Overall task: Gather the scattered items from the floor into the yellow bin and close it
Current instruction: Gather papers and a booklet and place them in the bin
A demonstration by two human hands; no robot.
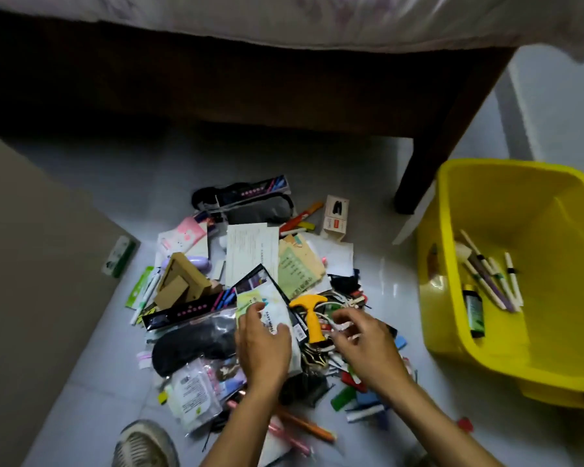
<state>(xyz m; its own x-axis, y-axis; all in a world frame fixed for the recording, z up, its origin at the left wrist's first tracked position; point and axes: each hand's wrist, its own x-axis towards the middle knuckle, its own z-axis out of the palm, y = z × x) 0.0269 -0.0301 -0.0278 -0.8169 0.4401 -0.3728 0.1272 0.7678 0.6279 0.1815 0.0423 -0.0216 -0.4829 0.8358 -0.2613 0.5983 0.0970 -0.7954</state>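
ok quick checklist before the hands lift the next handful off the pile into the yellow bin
1. Yellow bin open, no lid on it: ok.
2. Room in the bin: ok, only some pens and a small dark bottle lie inside.
3. Left hand has hold of something: ok, its fingers curl on the baby wipes pack.
4. Right hand has a firm hold: cannot tell, its fingers are blurred above the cables beside the yellow tool.
5. Bin's lid at hand for closing: cannot tell, no lid in view.
6. Floor cleared: not ok, most of the pile is on the tiles.
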